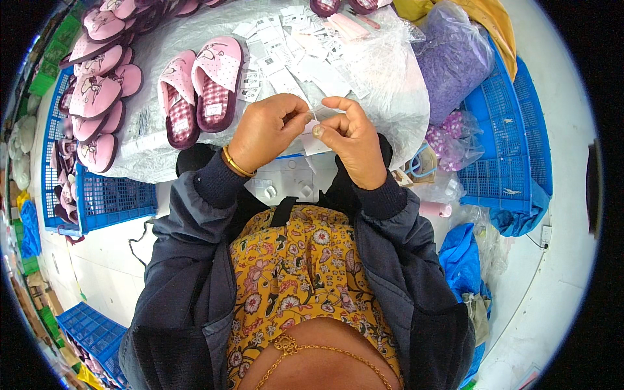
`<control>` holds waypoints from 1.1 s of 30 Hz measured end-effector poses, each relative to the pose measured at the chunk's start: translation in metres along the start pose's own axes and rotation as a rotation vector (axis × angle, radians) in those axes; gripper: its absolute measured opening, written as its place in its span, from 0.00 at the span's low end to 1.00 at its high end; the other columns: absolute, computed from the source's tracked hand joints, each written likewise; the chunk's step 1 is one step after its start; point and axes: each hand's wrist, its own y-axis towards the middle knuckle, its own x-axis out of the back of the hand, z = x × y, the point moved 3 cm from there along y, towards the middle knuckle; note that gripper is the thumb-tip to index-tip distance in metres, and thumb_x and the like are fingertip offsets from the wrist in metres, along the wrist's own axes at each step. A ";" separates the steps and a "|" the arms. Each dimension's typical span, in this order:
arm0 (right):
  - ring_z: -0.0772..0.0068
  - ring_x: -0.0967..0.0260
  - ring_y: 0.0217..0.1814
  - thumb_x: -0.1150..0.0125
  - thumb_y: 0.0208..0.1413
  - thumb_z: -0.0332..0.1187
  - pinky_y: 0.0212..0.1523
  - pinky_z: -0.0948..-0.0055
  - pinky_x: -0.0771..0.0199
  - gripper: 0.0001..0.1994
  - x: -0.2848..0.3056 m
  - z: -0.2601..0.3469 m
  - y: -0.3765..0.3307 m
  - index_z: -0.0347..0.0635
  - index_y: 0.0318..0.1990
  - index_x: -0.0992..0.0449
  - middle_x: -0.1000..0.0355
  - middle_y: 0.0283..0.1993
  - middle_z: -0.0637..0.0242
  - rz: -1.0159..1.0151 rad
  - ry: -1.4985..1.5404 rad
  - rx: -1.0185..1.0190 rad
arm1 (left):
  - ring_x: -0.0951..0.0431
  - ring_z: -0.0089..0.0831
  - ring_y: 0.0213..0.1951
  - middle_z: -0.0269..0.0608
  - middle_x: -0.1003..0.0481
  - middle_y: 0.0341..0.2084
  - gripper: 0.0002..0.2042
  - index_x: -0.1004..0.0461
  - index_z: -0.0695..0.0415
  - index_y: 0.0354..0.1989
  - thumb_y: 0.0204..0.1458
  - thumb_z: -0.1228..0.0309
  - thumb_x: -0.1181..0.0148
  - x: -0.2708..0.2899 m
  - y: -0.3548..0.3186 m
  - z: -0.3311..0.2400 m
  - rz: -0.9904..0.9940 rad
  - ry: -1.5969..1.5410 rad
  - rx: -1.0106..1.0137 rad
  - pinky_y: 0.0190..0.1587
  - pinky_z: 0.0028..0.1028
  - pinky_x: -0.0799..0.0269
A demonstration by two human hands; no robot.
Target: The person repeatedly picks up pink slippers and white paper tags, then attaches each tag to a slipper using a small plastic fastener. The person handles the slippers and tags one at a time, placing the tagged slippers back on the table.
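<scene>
Pinching small white paper tag (314,133) | left hand (266,130), right hand (351,140) fingers clamped on it

Both forearms rise from the lower edge in dark jacket sleeves and meet at the centre, wrists angled inward. The left hand (266,130), a gold bangle at its wrist, is curled with the back facing up, thumb and forefinger pinched together at the tips. The right hand (351,140) faces it, just beside it, fingertips nearly touching the left's. Its thumb presses against the bent forefinger, the remaining fingers (341,104) arched loosely above the pinch.
</scene>
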 end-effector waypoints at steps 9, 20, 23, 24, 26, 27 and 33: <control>0.88 0.36 0.29 0.36 0.55 0.25 0.30 0.85 0.36 0.22 -0.001 0.001 -0.001 0.34 0.56 0.36 0.27 0.30 0.71 0.023 -0.019 -0.008 | 0.25 0.27 0.24 0.44 0.23 0.25 0.06 0.23 0.64 0.35 0.52 0.75 0.36 -0.002 -0.001 0.002 0.010 -0.008 0.008 0.29 0.26 0.29; 0.87 0.35 0.30 0.35 0.55 0.25 0.30 0.84 0.36 0.20 -0.001 -0.002 -0.001 0.34 0.53 0.34 0.27 0.30 0.71 0.010 -0.028 0.002 | 0.25 0.26 0.25 0.44 0.23 0.25 0.05 0.23 0.64 0.35 0.52 0.75 0.37 -0.004 -0.005 0.001 0.018 0.003 -0.037 0.29 0.26 0.29; 0.87 0.35 0.30 0.35 0.56 0.26 0.31 0.84 0.35 0.15 0.001 0.003 0.000 0.34 0.48 0.31 0.27 0.30 0.71 0.000 -0.091 -0.018 | 0.27 0.21 0.26 0.38 0.24 0.25 0.05 0.23 0.64 0.35 0.53 0.75 0.37 -0.004 -0.005 0.001 0.134 -0.089 0.054 0.29 0.24 0.30; 0.88 0.35 0.30 0.35 0.56 0.26 0.31 0.84 0.36 0.12 0.003 0.001 -0.003 0.35 0.45 0.30 0.27 0.30 0.72 0.007 -0.111 -0.031 | 0.28 0.19 0.26 0.36 0.24 0.25 0.05 0.23 0.64 0.36 0.54 0.75 0.37 -0.004 -0.007 0.001 0.194 -0.140 0.115 0.29 0.23 0.31; 0.89 0.36 0.30 0.37 0.57 0.24 0.30 0.85 0.37 0.08 0.006 -0.006 -0.003 0.37 0.41 0.30 0.30 0.29 0.74 0.068 -0.048 -0.043 | 0.32 0.13 0.26 0.26 0.27 0.26 0.08 0.23 0.62 0.42 0.58 0.72 0.40 -0.009 -0.010 0.017 0.317 -0.423 0.315 0.28 0.18 0.35; 0.89 0.37 0.30 0.37 0.57 0.24 0.30 0.85 0.37 0.08 0.005 -0.002 -0.003 0.37 0.41 0.30 0.30 0.29 0.74 0.094 -0.026 -0.041 | 0.34 0.12 0.26 0.25 0.28 0.25 0.08 0.23 0.62 0.40 0.58 0.71 0.41 -0.008 -0.010 0.021 0.333 -0.488 0.392 0.28 0.17 0.36; 0.89 0.36 0.28 0.36 0.57 0.25 0.29 0.84 0.35 0.09 0.003 -0.013 -0.009 0.36 0.42 0.29 0.28 0.32 0.72 0.157 -0.042 -0.067 | 0.35 0.14 0.26 0.25 0.29 0.24 0.08 0.23 0.62 0.37 0.58 0.70 0.42 -0.015 -0.012 0.024 0.341 -0.545 0.441 0.28 0.19 0.37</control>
